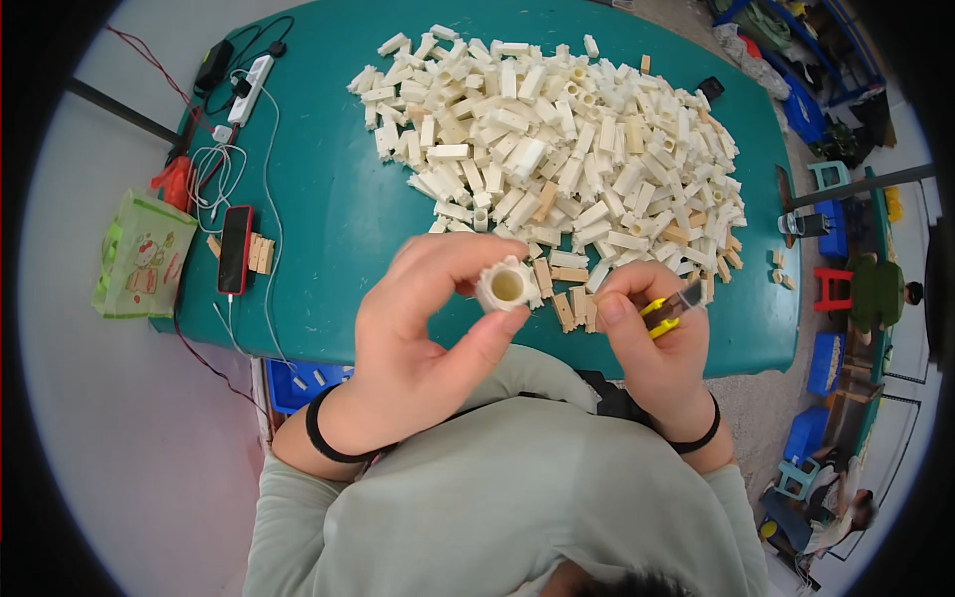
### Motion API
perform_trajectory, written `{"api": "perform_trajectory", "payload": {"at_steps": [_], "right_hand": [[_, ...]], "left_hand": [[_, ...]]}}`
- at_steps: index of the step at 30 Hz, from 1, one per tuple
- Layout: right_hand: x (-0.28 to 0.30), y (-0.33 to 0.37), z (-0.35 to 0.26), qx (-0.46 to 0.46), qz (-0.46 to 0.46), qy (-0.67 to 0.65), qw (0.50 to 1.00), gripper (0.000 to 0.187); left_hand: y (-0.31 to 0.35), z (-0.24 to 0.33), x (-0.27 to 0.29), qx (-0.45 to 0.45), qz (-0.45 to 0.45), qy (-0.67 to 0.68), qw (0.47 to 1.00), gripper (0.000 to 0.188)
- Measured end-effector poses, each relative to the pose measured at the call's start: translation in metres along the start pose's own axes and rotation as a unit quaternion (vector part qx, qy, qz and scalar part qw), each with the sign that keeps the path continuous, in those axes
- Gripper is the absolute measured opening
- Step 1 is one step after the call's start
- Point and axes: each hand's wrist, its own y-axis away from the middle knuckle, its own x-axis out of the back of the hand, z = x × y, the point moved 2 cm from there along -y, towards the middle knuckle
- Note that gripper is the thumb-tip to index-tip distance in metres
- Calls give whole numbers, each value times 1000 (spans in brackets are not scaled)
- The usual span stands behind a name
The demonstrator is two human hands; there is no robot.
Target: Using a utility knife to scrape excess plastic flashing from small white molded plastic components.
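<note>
Head view: I watch the left hand pinch a cream, hollow part, its round bore facing the camera, long axis seemingly toward me. Right of it, apart, the right hand grips a yellow-handled tool. Beyond, a heap of blocky, plastic-looking pieces covers smooth green tabletop.

Left hand, just left of frame centre: thumb and index finger pinched around a grip. Right hand, right of centre: fingers curled, thumb pressing inward. Forearms angle inward from lower frame.
</note>
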Motion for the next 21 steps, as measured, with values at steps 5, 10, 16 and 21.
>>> {"api": "perform_trajectory", "payload": {"at_steps": [5,10,16,21], "right_hand": [[-3,5,1,-95,-20,-9,995,22],[-7,1,-2,-37,-53,7,998,31],[-10,-1,-8,-24,-69,31,997,23],[-8,0,-11,-9,-83,88,993,24]], "left_hand": [[1,-9,-2,148,-4,337,930,30],[4,-21,-8,202,-40,421,883,29],[6,-17,-13,135,-166,326,921,39],[0,-9,-9,-47,-141,54,987,41]]}}
